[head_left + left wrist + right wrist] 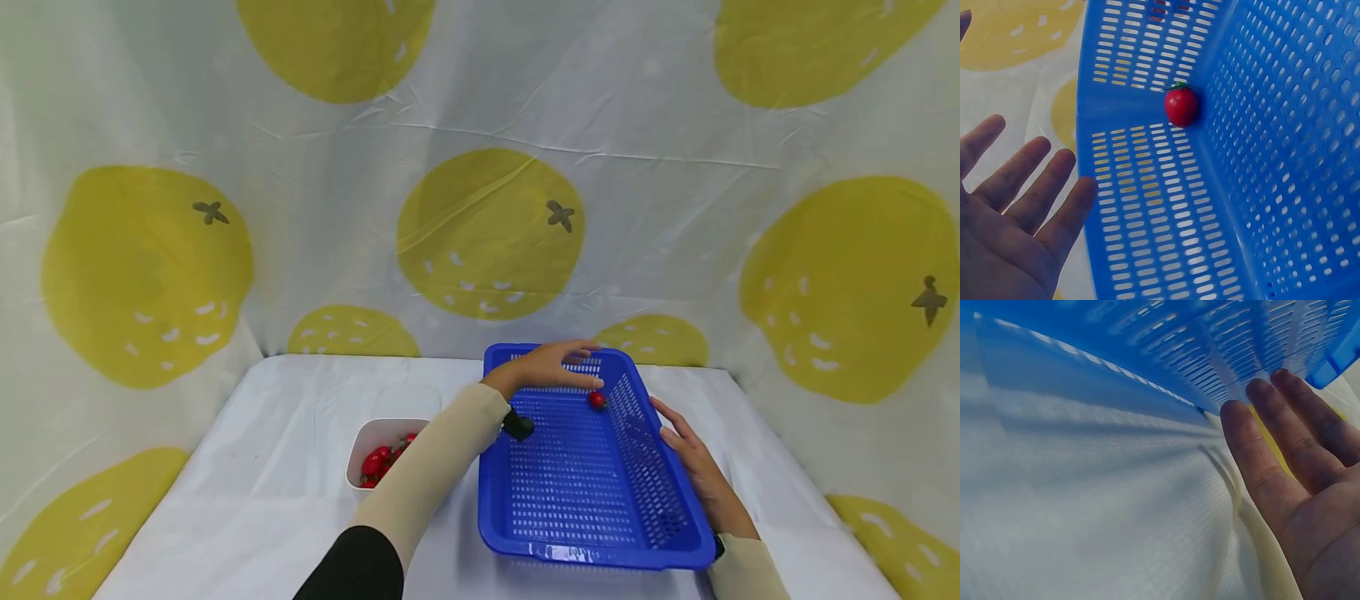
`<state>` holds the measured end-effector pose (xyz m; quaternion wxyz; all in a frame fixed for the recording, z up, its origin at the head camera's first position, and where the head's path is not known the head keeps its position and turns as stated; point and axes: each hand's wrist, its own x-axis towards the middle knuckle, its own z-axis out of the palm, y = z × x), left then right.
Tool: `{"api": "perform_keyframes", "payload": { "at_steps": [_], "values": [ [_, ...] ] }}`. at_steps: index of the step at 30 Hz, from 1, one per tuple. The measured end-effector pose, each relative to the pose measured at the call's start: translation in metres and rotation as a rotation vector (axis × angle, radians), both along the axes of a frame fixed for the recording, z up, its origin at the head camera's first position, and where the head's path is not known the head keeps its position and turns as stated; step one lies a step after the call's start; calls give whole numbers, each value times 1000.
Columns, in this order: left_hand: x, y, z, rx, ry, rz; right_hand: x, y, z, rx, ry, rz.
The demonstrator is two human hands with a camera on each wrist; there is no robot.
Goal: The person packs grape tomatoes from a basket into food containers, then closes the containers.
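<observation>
A blue plastic basket [573, 500] with slotted walls stands on the white-covered table. Inside it, in the far right corner, lies one red cherry tomato [597, 400] with a green calyx [1179, 85]. My left hand [551, 367] reaches over the far end of the basket, fingers extended and holding nothing. In the left wrist view its spread fingers [1054, 187] are by the rim, apart from the tomato. Along the outside of the right wall is my right hand [697, 471]. Its straight fingers [1260, 450] lie against or close beside that wall; exact contact is unclear.
Left of the basket, a white container [360, 442] holds several red tomatoes [375, 460], partly hidden by my left sleeve [438, 475]. A pale curtain [315, 208] printed with yellow fruit hangs behind the table [247, 508].
</observation>
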<state>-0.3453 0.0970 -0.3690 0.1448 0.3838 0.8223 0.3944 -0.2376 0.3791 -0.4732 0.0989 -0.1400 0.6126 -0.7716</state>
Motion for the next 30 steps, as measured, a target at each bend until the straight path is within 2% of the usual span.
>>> {"api": "perform_keyframes", "payload": {
  "at_steps": [8,12,16,20,26,30],
  "values": [
    [-3,21,-11,-12,-80,32,0,3,-1,-3,20,-3],
    [-7,34,-18,-40,-37,13,3,5,0,-8,24,-3],
    [-13,40,-28,-89,31,16,8,1,2,42,-40,-58],
    [-15,40,-37,-99,42,35,10,-4,3,83,-89,-108],
    [-16,36,-44,-133,68,89,11,-9,2,54,-73,-89],
    [-18,35,-49,-152,98,100,10,-8,1,20,-36,-58]
  ]
}}
